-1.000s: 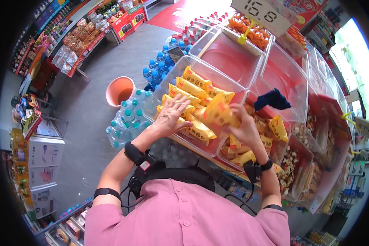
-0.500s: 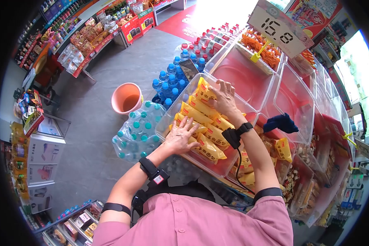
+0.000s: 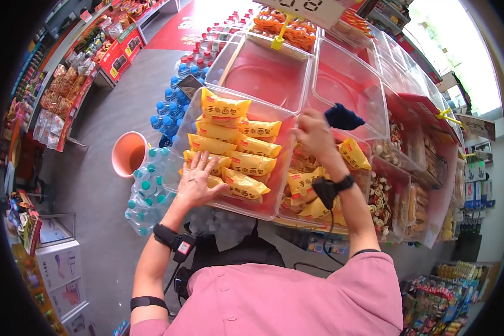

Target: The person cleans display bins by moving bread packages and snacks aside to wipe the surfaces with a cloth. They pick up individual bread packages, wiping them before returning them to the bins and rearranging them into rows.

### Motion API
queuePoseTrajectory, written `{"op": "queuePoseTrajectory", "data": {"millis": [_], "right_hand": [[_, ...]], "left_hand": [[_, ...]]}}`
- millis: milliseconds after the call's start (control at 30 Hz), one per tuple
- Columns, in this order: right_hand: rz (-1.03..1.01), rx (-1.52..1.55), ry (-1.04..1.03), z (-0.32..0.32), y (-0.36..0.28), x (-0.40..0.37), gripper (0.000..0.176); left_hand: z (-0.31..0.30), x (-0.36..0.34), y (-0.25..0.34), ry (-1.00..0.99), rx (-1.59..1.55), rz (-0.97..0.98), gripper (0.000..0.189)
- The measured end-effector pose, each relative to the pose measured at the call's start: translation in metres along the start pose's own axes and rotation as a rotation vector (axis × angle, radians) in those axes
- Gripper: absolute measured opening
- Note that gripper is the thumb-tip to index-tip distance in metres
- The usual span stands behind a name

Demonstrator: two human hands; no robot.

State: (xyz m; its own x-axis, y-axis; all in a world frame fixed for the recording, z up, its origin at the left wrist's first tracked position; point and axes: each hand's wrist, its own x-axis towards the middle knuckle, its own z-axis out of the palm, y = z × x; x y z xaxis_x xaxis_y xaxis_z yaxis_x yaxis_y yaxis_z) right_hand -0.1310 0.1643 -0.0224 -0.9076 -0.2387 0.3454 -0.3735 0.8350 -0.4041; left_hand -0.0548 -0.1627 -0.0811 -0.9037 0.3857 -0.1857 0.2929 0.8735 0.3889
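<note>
Yellow bread packets [image 3: 255, 147] lie in two stacked columns inside a clear plastic bin [image 3: 283, 168]. My left hand [image 3: 197, 180] rests with spread fingers on the packets at the bin's near left. My right hand [image 3: 313, 134] is over the bin's right edge, by the neighbouring bin; motion smears its fingers, and no packet shows in it. In that neighbouring bin, more yellow packets [image 3: 303, 187] lie jumbled below my right wrist. A dark blue cloth [image 3: 344, 117] sits just beyond my right hand, on the bin edges.
Clear bins [image 3: 269, 75] with red bottoms stand behind, under a price sign [image 3: 305, 8]. Blue-capped bottles [image 3: 171, 109] line the left side, with a phone [image 3: 189, 87] on them. Wrapped green-capped bottles [image 3: 145, 193] and a pink bucket [image 3: 130, 154] stand on the floor.
My right hand has moved from the far packets rightward, off the bread bin, toward the neighbouring bin. My left hand stays on the near-left packets. The view has turned to the right.
</note>
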Motion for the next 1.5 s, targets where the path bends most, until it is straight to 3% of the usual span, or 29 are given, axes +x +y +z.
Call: {"op": "queuePoseTrajectory", "data": {"millis": [100, 167, 267, 400, 533, 600, 700, 767, 933, 1000, 1067, 1167, 1233, 1267, 1333, 1433, 1500], "right_hand": [[0.433, -0.392, 0.096, -0.034, 0.063, -0.056, 0.035], [0.512, -0.663, 0.064, -0.035, 0.114, -0.097, 0.045], [0.433, -0.663, 0.005, -0.035, 0.155, -0.125, 0.049], [0.290, -0.530, -0.037, -0.081, 0.046, -0.087, 0.047], [0.199, 0.361, -0.059, -0.068, -0.026, -0.036, 0.041], [-0.021, 0.209, -0.023, -0.037, -0.044, -0.001, 0.040], [-0.116, 0.048, -0.023, 0.018, -0.042, 0.039, 0.042], [-0.092, -0.388, -0.402, 0.043, -0.040, 0.053, 0.045], [-0.004, -0.405, -0.488, 0.072, -0.024, 0.054, 0.057], [-0.028, -0.193, -0.391, 0.065, -0.015, 0.051, 0.056], [-0.154, 0.040, -0.137, 0.039, -0.006, 0.037, 0.058], [-0.046, 0.102, -0.141, -0.015, -0.008, 0.005, 0.049], [0.148, 0.074, -0.560, -0.032, -0.001, -0.023, 0.041], [-0.003, 0.033, -0.665, -0.022, 0.018, -0.044, 0.038], [-0.136, 0.079, -0.643, -0.004, 0.036, -0.085, 0.049], [-0.056, 0.051, -0.722, -0.003, 0.045, -0.103, 0.055], [0.106, 0.123, -0.735, -0.034, 0.033, -0.088, 0.058]], "left_hand": [[0.000, -0.001, 0.001, 0.009, -0.001, -0.018, 0.086], [0.000, -0.001, 0.003, 0.002, 0.012, -0.032, 0.086], [0.002, -0.003, 0.001, 0.014, 0.020, -0.010, 0.086], [0.001, -0.003, 0.002, 0.018, 0.015, -0.019, 0.085], [0.002, -0.004, 0.003, 0.049, 0.024, -0.018, 0.080], [0.002, -0.003, 0.002, 0.035, 0.016, -0.024, 0.082], [0.001, -0.003, 0.001, 0.018, 0.015, -0.027, 0.083], [0.004, -0.002, -0.002, 0.030, 0.013, -0.016, 0.084], [0.000, -0.003, 0.001, 0.010, -0.002, -0.025, 0.085], [0.001, -0.003, 0.000, 0.032, -0.008, -0.031, 0.085], [0.005, -0.002, -0.002, 0.053, -0.014, -0.022, 0.083], [0.002, -0.002, 0.001, 0.050, -0.012, -0.035, 0.082], [0.000, -0.001, 0.002, 0.029, -0.007, -0.035, 0.084], [-0.001, -0.001, 0.002, 0.016, 0.002, -0.047, 0.086], [0.000, 0.000, 0.002, 0.016, -0.003, -0.046, 0.087], [0.001, -0.001, 0.002, 0.038, 0.004, -0.043, 0.087], [0.002, -0.002, 0.002, 0.066, -0.007, -0.027, 0.085]]}}
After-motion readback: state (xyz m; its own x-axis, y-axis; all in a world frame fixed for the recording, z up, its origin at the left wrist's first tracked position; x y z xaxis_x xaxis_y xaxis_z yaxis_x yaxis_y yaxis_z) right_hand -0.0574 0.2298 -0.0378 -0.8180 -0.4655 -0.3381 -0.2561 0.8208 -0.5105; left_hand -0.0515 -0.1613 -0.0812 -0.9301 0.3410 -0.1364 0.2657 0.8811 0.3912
